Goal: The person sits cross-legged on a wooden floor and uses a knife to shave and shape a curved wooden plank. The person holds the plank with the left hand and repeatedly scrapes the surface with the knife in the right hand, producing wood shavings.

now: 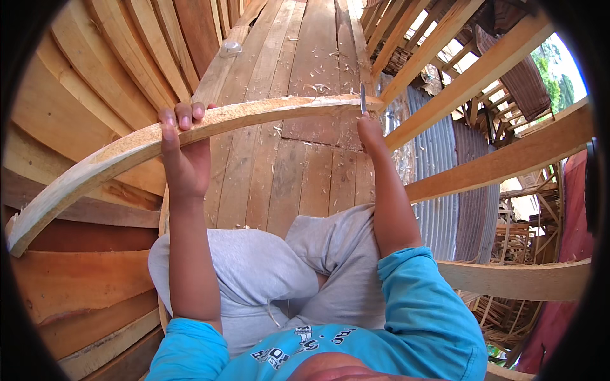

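A long curved wooden rib (254, 114) arches across in front of me, its upper face pale and freshly cut. My left hand (189, 152) is closed round it left of the middle, fingers over the top face. Toward its right end, my right hand (370, 132) is closed on a knife (363, 98), whose blade is seen nearly edge-on. That blade stands upright against the rib; I cannot tell whether it bites into the wood. The knife's handle is hidden in my fist.
Wood shavings lie scattered over the plank floor (273, 184). A small clear container (230, 48) sits at the far left. Overlapping planks (95, 279) form a wall on the left. Open wooden beams (502, 159) line the right, with corrugated metal sheets (438, 171) beyond them.
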A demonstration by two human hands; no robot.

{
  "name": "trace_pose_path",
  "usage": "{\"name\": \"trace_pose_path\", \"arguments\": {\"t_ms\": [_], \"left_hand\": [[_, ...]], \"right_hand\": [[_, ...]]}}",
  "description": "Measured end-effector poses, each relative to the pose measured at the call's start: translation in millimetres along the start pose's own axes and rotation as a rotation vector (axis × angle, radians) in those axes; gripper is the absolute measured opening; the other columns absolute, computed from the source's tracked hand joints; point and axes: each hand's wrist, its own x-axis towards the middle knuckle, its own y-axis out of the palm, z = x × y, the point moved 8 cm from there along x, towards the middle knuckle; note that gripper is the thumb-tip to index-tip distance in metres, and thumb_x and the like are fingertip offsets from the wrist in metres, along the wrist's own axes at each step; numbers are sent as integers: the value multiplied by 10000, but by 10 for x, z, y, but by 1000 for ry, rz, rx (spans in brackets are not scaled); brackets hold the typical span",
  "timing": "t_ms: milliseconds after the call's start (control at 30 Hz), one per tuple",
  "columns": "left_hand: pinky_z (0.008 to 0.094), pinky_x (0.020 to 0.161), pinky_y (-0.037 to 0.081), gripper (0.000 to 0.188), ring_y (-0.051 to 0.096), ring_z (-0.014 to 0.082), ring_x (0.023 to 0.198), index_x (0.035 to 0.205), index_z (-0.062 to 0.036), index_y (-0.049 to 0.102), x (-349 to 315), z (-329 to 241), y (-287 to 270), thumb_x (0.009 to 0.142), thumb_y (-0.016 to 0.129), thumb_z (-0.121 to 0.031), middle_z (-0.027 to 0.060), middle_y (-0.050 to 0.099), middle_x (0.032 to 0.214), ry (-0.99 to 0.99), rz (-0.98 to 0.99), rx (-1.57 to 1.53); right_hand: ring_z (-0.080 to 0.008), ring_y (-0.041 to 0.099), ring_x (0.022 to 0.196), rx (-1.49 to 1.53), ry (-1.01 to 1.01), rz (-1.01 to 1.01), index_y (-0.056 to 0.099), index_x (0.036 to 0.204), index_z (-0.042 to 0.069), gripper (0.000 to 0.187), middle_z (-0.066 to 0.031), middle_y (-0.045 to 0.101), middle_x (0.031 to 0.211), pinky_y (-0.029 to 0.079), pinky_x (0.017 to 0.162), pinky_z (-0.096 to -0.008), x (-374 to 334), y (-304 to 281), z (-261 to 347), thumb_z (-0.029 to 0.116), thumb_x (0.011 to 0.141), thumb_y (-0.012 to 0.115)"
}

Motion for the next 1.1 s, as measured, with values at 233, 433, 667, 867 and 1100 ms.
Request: {"name": "trace_pose_path", "arguments": {"t_ms": [233,433,667,867,1100], "left_hand": [[435,1161,303,319,459,119,994,898,-225,425,-63,-148,-199,888,672,-425,-61,389,856,44,-7,24],[438,1167,295,317,458,121,1001,896,-226,419,-34,-57,-80,890,671,-419,-64,390,860,3,9,15],[449,1168,297,323,461,119,1013,889,-225,415,-90,-159,-240,888,674,-417,-68,396,864,28,-15,36],[448,1168,301,321,463,117,1014,895,-228,425,-65,-118,-130,884,678,-426,-68,401,868,4,-6,40],[446,1163,310,314,463,120,1013,897,-226,432,-71,-108,-179,884,680,-418,-68,408,871,14,-22,7]], "right_hand": [[-410,651,724,-88,-349,163,622,730,-102,619,-280,635,703,468,676,-474,-985,372,963,426,978,415],[-382,648,696,48,-88,40,637,750,-92,597,-259,634,686,469,650,-457,-79,189,220,417,978,427],[-286,591,594,53,-111,306,608,726,-87,580,-171,589,625,446,592,-438,-1280,386,1016,400,983,424],[-262,565,564,111,-17,150,541,677,-50,558,-156,564,609,440,575,-426,-421,243,497,397,986,418],[-306,605,621,49,-191,318,580,752,-99,582,-227,618,688,451,617,-447,-1208,332,1103,406,988,416]]}}
